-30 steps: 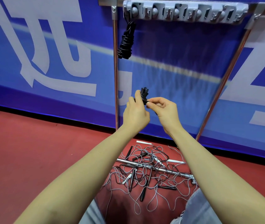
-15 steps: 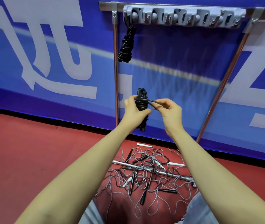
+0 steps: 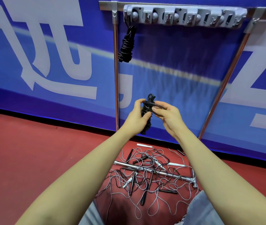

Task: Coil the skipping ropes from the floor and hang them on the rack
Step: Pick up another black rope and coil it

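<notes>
On the far left of the grey plastic rack of hooks [image 3: 184, 17], high on the blue banner wall, one finished black coiled rope bundle [image 3: 126, 46] hangs from the first hook, so the hooks to its right look free for more. Lower and nearer, the left hand [image 3: 138, 116] has its grip clamped round the black skipping rope bundle [image 3: 146, 114], holding it upright so the wraps stay tight. Just right of it, the right hand [image 3: 168, 115] pinches a free loop of the same rope, probably to pass the last turn round the top and lock the coil before hanging. On the red floor [image 3: 31, 151], near the person's knees, the tangled pile of thin grey and black ropes [image 3: 150, 174] lies over a silver metal bar [image 3: 169, 174], waiting to be coiled.
</notes>
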Demonstrator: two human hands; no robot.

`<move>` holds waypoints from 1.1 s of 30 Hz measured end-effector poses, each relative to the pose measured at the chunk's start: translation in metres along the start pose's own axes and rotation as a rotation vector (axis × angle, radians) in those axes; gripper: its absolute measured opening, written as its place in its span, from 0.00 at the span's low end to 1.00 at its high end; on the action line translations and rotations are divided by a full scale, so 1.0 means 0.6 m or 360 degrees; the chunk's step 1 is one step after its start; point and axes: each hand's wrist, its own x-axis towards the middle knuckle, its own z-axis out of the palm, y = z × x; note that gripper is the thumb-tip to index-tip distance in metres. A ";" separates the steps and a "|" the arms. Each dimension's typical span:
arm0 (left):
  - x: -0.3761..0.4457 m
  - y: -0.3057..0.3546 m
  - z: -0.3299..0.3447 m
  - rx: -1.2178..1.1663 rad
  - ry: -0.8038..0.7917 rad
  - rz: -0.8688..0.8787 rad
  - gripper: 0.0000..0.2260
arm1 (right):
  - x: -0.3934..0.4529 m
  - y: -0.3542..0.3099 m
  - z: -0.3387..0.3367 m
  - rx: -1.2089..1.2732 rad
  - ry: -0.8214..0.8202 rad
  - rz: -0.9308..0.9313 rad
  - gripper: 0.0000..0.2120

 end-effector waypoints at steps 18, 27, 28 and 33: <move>-0.001 0.029 0.002 -0.0012 0.0326 -0.0039 0.25 | -0.012 -0.036 0.022 -0.0284 0.0028 -0.0260 0.06; 0.002 0.021 0.014 0.0270 0.0287 0.0087 0.26 | -0.007 -0.043 0.022 -0.0184 -0.0031 -0.0219 0.10; 0.003 0.021 0.015 0.0398 0.0346 0.0128 0.27 | -0.006 -0.043 0.024 -0.0165 0.0004 -0.0216 0.10; 0.002 0.027 0.026 0.0702 0.0509 0.0155 0.32 | -0.006 -0.046 0.040 -0.0192 0.0098 -0.0220 0.10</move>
